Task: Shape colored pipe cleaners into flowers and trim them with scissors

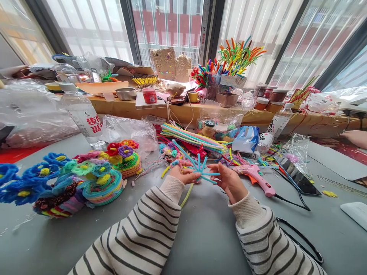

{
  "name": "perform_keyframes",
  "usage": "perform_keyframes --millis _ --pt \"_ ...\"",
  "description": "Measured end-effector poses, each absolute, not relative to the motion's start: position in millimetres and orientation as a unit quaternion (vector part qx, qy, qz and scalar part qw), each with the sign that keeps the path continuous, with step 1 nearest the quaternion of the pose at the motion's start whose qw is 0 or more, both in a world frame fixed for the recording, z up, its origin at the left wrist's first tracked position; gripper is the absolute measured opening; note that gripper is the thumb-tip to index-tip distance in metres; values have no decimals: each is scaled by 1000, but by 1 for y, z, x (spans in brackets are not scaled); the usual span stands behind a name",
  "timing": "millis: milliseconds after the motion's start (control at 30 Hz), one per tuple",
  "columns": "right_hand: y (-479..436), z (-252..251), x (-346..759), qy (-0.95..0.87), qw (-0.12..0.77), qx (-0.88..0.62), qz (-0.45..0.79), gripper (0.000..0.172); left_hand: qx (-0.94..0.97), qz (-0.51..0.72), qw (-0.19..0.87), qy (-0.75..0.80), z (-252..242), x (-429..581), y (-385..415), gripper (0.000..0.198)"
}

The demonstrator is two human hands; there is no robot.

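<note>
Light-blue pipe cleaners (200, 168), joined at the middle with spokes spreading out like a star, are held in the air above the grey table. My left hand (183, 173) pinches them near the centre between thumb and fingers. On the other side, my right hand (229, 181) has its bent fingers closed around the tip of one spoke. A yellow-green pipe cleaner (187, 195) lies below my left hand. Just right of my right hand rests a pink hot glue gun (255, 175) with a black cord.
Fuzzy flower pieces (100, 183) stand at left near a water bottle (86, 118). A pile of pipe cleaners (192, 137) lies behind my hands. A phone (298, 177), a ruler (341, 185) and a black cable loop (304, 238) are at right. Jars (275, 100) line the ledge.
</note>
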State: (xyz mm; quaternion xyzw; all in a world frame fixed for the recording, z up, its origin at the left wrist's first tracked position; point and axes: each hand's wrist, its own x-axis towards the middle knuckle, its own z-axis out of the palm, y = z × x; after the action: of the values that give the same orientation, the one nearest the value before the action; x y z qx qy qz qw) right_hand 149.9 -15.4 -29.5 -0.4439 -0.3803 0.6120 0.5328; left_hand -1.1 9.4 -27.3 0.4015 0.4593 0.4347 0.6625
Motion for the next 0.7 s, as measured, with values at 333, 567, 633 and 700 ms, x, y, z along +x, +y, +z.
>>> perform_keyframes --millis 333,567,633,700 --pt "-15 -40 142 -345 544 -463 609 27 421 438 648 460 -33 2 6 46" --pt "-19 -32 138 -283 564 -360 688 38 365 495 631 473 -25 2 9 60" --pt "-21 -33 136 -298 550 -360 692 33 364 500 626 476 -24 1 11 57" --pt "-21 -35 135 -305 550 -382 678 25 378 481 633 475 -24 1 10 55"
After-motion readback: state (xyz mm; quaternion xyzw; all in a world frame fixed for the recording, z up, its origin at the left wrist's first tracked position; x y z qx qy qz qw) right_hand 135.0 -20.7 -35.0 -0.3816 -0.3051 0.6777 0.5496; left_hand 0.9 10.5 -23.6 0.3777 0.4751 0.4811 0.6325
